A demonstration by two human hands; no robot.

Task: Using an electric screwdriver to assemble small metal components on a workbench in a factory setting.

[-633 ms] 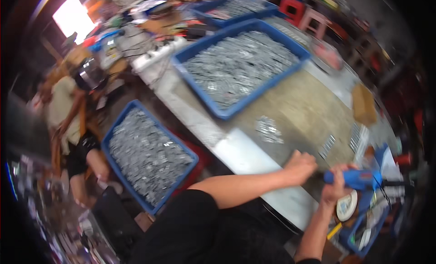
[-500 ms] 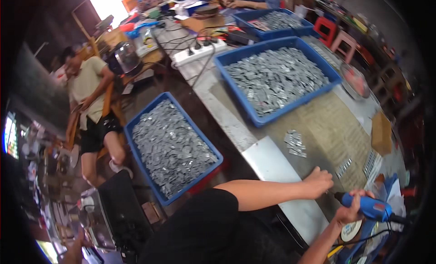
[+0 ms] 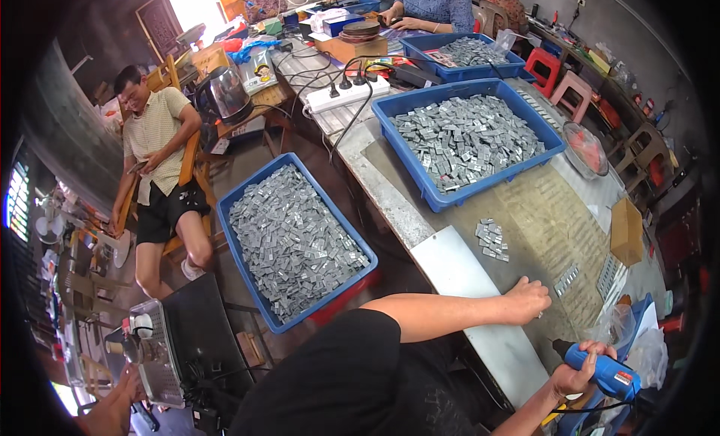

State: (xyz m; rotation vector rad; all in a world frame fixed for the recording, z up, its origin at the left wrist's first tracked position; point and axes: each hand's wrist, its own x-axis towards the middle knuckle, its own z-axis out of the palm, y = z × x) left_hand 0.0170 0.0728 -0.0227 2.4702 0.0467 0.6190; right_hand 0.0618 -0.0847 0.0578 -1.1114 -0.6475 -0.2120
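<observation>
My right hand (image 3: 575, 376) is wrapped round a blue corded power screwdriver (image 3: 609, 371), its dark tip pointing left toward my other hand. My left hand (image 3: 528, 301) is closed over the table beside the white board, pinching a small metal piece (image 3: 540, 314) that barely shows at the fingertips. Beyond that hand lies a loose cluster of small grey metal pieces (image 3: 492, 240). To its right sit a short row of such pieces (image 3: 567, 281) and a longer row (image 3: 607, 277).
Blue trays full of grey pieces stand on the table (image 3: 430, 188) and beside it (image 3: 223, 230); a third tray (image 3: 517, 67) is farther back. A white power strip (image 3: 346, 97) trails cords. One person (image 3: 161, 136) sits at left, another (image 3: 435, 8) works at the far end. An open cardboard box (image 3: 626, 232) is at right.
The view has shifted slightly and grown sharper. The screwdriver's tip has dropped a little and stands farther from my left hand, which stays closed in nearly the same place.
</observation>
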